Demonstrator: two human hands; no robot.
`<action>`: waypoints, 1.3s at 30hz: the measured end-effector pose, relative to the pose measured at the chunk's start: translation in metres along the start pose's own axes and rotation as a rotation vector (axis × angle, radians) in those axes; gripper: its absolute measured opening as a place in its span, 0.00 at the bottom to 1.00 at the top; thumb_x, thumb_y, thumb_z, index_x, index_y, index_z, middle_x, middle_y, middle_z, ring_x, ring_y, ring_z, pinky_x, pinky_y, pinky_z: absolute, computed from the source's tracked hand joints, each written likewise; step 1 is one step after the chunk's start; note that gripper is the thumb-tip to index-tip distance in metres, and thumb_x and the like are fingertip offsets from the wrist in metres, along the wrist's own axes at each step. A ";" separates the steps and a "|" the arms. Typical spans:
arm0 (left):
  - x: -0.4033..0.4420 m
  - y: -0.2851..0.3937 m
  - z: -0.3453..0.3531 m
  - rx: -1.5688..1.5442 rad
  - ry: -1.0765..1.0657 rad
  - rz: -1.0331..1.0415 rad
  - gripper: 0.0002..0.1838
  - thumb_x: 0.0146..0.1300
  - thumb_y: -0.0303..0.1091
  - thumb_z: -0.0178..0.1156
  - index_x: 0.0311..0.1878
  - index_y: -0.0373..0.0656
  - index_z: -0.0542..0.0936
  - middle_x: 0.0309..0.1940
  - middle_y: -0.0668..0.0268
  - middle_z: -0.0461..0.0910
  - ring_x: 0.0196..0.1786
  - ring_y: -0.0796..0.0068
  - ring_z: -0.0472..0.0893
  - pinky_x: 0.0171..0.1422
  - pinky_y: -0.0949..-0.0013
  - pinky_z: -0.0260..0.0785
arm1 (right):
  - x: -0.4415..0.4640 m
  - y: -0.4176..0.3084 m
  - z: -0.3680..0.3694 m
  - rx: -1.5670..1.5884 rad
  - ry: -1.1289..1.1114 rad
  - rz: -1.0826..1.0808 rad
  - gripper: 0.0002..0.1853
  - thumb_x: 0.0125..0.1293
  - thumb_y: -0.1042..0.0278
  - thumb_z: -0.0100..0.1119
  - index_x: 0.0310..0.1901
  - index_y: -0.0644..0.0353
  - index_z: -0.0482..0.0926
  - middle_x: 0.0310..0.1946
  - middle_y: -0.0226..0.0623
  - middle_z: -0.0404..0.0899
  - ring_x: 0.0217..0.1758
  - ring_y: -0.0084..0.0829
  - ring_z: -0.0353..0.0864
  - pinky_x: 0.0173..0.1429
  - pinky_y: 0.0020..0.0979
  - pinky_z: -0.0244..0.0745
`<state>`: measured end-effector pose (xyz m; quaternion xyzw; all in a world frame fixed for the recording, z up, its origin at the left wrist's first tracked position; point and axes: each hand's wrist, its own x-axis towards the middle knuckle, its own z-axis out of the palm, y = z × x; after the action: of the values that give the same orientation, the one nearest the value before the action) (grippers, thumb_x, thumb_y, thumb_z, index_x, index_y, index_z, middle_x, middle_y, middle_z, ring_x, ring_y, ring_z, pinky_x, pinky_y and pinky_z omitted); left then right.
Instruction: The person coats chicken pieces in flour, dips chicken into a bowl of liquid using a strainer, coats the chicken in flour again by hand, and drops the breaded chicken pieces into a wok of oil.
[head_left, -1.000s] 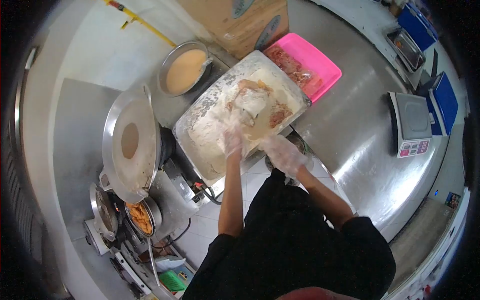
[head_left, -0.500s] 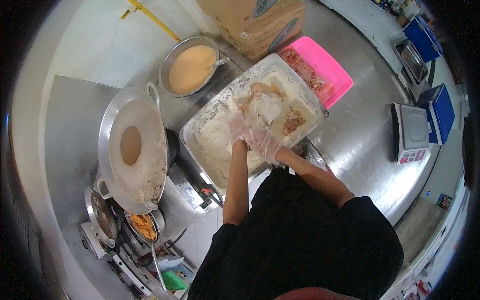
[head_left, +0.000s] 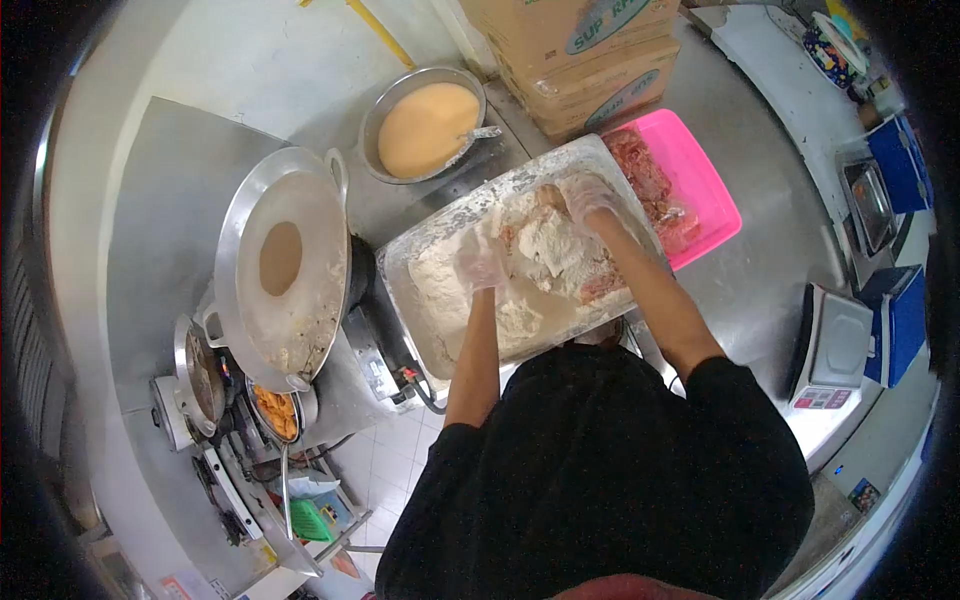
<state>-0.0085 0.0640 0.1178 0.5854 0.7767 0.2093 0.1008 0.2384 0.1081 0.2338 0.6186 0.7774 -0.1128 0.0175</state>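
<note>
The tray [head_left: 500, 188] of flour [head_left: 437, 282] is the reference. Floured meat pieces [head_left: 545, 245] lie inside it, centre to right. The left hand [head_left: 480, 262], gloved, is in the flour at the tray's left-centre; its fingers are obscured, so opening and grip cannot be determined. The right hand [head_left: 592, 203], gloved, is at the tray's far-right part beside the meat; its grip cannot be determined. A pink basin [head_left: 700, 180] holding raw meat [head_left: 640, 170] sits just right of the tray; a wok [head_left: 235, 250] stands to its left.
</note>
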 end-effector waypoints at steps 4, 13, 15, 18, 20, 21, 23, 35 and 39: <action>0.020 0.003 0.064 -0.091 0.173 0.248 0.23 0.66 0.52 0.51 0.42 0.38 0.78 0.30 0.48 0.78 0.34 0.49 0.77 0.37 0.53 0.67 | 0.074 -0.009 0.102 -0.117 0.141 -0.093 0.15 0.68 0.63 0.43 0.45 0.65 0.76 0.37 0.47 0.80 0.40 0.39 0.80 0.42 0.45 0.75; -0.035 0.029 -0.062 -0.984 -0.417 -0.188 0.28 0.68 0.45 0.47 0.67 0.41 0.61 0.58 0.52 0.71 0.54 0.57 0.76 0.57 0.60 0.68 | 0.070 0.035 0.200 0.153 -0.072 -0.475 0.24 0.69 0.48 0.40 0.52 0.60 0.72 0.45 0.42 0.75 0.47 0.38 0.75 0.48 0.34 0.70; -0.051 -0.019 -0.055 -0.754 -0.533 -0.054 0.32 0.67 0.45 0.47 0.71 0.41 0.57 0.62 0.53 0.70 0.56 0.56 0.76 0.62 0.60 0.68 | 0.051 0.047 0.153 0.402 -0.275 -0.342 0.25 0.69 0.46 0.38 0.54 0.60 0.70 0.48 0.42 0.73 0.50 0.38 0.73 0.51 0.34 0.68; -0.062 -0.089 -0.017 0.293 -0.642 0.539 0.38 0.63 0.45 0.51 0.72 0.38 0.53 0.62 0.51 0.70 0.61 0.54 0.73 0.66 0.58 0.64 | 0.035 0.041 0.135 0.454 -0.252 -0.246 0.28 0.69 0.43 0.35 0.58 0.60 0.66 0.53 0.41 0.69 0.55 0.38 0.69 0.56 0.35 0.64; -0.064 -0.074 0.002 0.193 -0.562 0.551 0.46 0.53 0.43 0.59 0.73 0.38 0.50 0.66 0.50 0.64 0.66 0.53 0.66 0.72 0.61 0.56 | 0.023 0.014 0.148 0.678 -0.183 -0.146 0.31 0.69 0.42 0.33 0.60 0.60 0.64 0.56 0.41 0.67 0.58 0.39 0.67 0.60 0.35 0.61; -0.056 -0.064 0.012 0.224 -0.585 0.576 0.48 0.51 0.44 0.61 0.73 0.39 0.49 0.68 0.50 0.61 0.68 0.53 0.64 0.73 0.61 0.53 | 0.019 0.002 0.153 0.780 -0.155 -0.100 0.32 0.69 0.41 0.32 0.62 0.59 0.63 0.58 0.41 0.66 0.60 0.39 0.66 0.61 0.35 0.60; -0.057 -0.031 0.014 0.243 -0.585 0.552 0.50 0.51 0.45 0.61 0.74 0.41 0.47 0.72 0.52 0.55 0.70 0.54 0.61 0.76 0.59 0.48 | 0.017 -0.021 0.151 0.879 -0.174 -0.041 0.34 0.70 0.39 0.30 0.64 0.59 0.61 0.61 0.41 0.64 0.63 0.39 0.64 0.65 0.35 0.57; -0.072 -0.036 -0.056 -0.435 -0.316 0.201 0.32 0.66 0.44 0.42 0.73 0.48 0.54 0.72 0.59 0.55 0.71 0.67 0.61 0.69 0.63 0.59 | 0.037 -0.003 0.128 0.986 -0.372 0.039 0.39 0.68 0.35 0.25 0.70 0.58 0.56 0.67 0.39 0.60 0.69 0.38 0.59 0.72 0.36 0.51; -0.082 -0.040 -0.082 -0.059 -0.647 0.112 0.25 0.69 0.35 0.40 0.69 0.47 0.63 0.66 0.58 0.66 0.67 0.67 0.66 0.66 0.64 0.62 | 0.014 0.033 0.150 0.641 -0.263 -0.024 0.38 0.67 0.37 0.27 0.69 0.59 0.58 0.66 0.40 0.62 0.68 0.39 0.60 0.72 0.37 0.52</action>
<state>-0.0520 -0.0398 0.1657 0.6603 0.6646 0.0399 0.3475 0.2499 0.0992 0.0803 0.5635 0.7008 -0.4302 -0.0790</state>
